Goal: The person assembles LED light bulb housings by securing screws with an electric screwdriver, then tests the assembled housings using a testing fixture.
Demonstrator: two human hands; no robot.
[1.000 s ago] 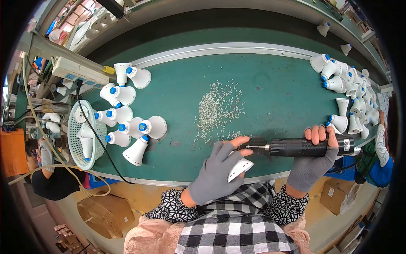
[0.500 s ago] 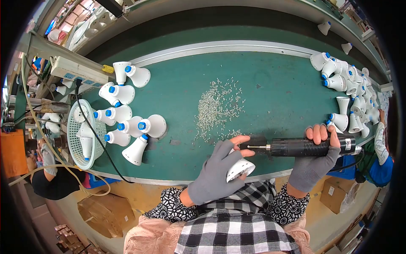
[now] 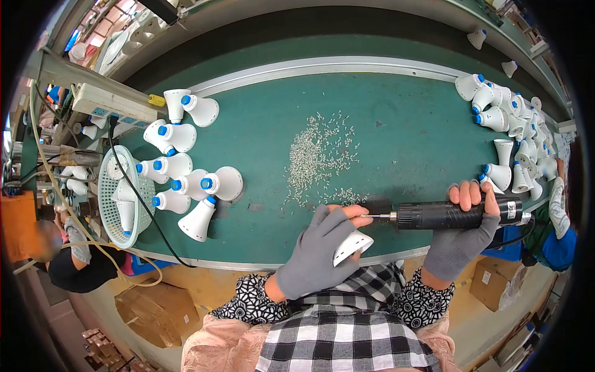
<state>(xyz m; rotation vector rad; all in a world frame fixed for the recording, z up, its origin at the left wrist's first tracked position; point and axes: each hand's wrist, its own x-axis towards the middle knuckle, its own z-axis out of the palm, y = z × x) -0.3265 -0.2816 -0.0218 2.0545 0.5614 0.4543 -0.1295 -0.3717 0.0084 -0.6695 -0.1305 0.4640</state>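
Note:
My right hand (image 3: pixel 466 226), in a grey fingerless glove, is wrapped round a black electric screwdriver (image 3: pixel 427 215) lying level and pointing left. Its thin bit reaches the fingertips of my left hand (image 3: pixel 322 245). That hand, gloved the same way, is closed around a white cone-shaped housing (image 3: pixel 352 247), whose wide slotted rim shows below the fingers. The rest of the housing is hidden by the glove. Thumb and forefinger pinch together at the bit's tip; anything small between them cannot be made out. Just beyond lies a heap of small screws (image 3: pixel 307 155) on the green table (image 3: pixel 260 142).
White housings with blue caps (image 3: pixel 223 184) stand and lie at the left, beside a pale green basket (image 3: pixel 149 214). Many more housings (image 3: pixel 496 119) crowd the right end. A black cable (image 3: pixel 136 192) hangs from a power strip (image 3: pixel 114 102). Co-workers sit at both sides.
My left thumb and forefinger, apart before, have closed together at the bit's tip. The housing has turned slightly, so its open underside shows less. My right hand and the screwdriver have hardly moved.

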